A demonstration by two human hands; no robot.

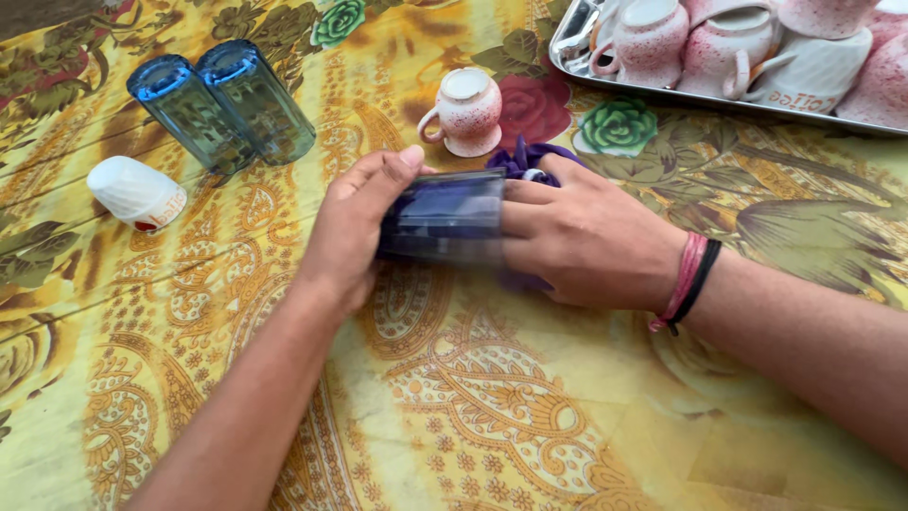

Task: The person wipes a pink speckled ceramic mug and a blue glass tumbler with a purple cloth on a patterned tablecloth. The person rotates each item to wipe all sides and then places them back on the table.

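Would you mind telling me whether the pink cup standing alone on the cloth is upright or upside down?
Upside down: the pink cup rests on its rim on the tablecloth, with its flat base facing up and its handle at the side.

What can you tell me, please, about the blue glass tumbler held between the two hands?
The blue see-through glass tumbler lies on its side above the yellow patterned tablecloth, mouth towards the right. The left hand grips its base end; the right hand has its fingers pushed into the mouth with a purple cloth, which darkens the inside. Its flat-sided walls look slightly blurred.
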